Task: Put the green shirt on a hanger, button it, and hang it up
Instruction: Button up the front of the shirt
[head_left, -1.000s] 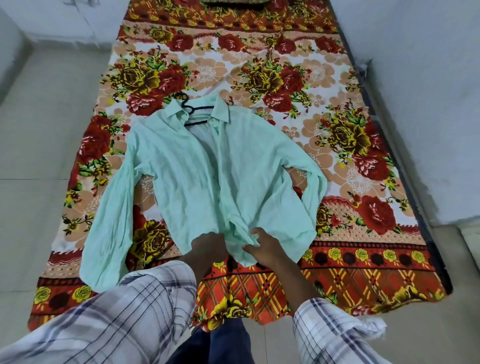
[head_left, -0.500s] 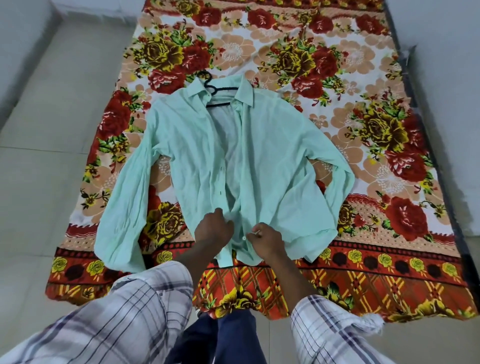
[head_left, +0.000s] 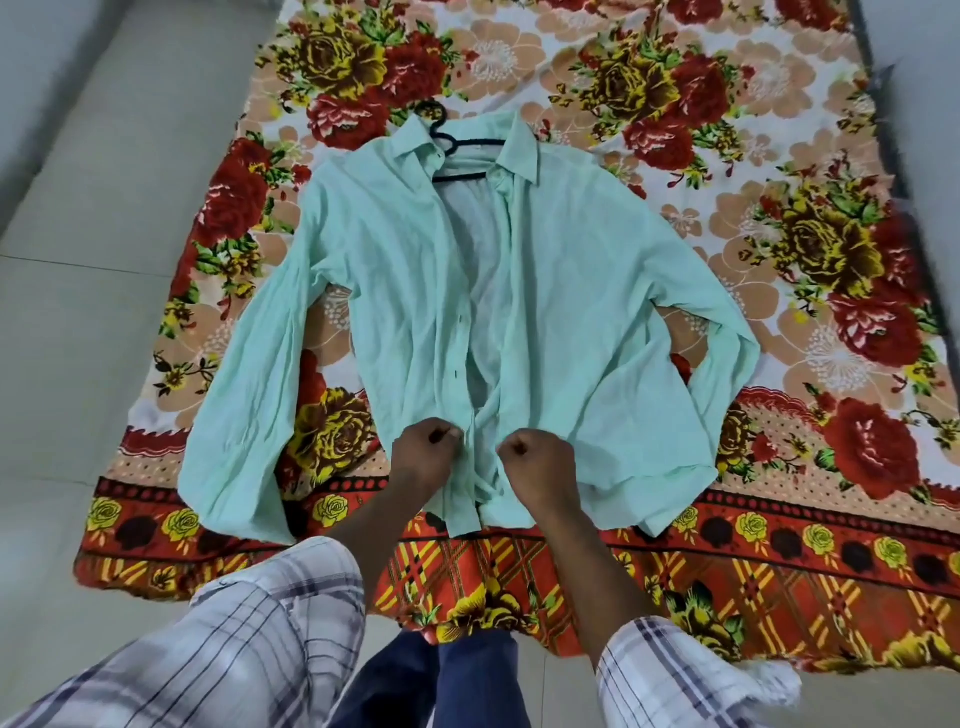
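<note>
Floor tiles, pale grey, fill the area left of the green shirt. Under the shirt is a flowered sheet with red and yellow roses, and the shirt lies flat on it, front side up, with the collar at the far end. The shirt sleeve on the left side spreads out and down toward the orange border of the sheet.

The person's left arm, in a checked sleeve, reaches to the lower part of the shirt. The left hand has its fingers curled, and it pinches the edge of the left front panel just beside the opening. A small dark button shows on this edge, a little above the hand.

A black hanger is inside the shirt at the collar. Its hook comes out on the left side of the collar, and one bar is visible across the neck opening. Above the hands the two front panels are apart, and the inside of the back shows between them.

Below the shirt's hem, dark blue trousers show between the person's arms.

The right hand is just right of the opening, near the left hand but apart from it. Its fingers are also curled tight into the cloth of the right front panel. The shirt sleeve on the right side bends back in toward the hem.

Right of the shirt, past the edge of the sheet, stands a pale wall.
</note>
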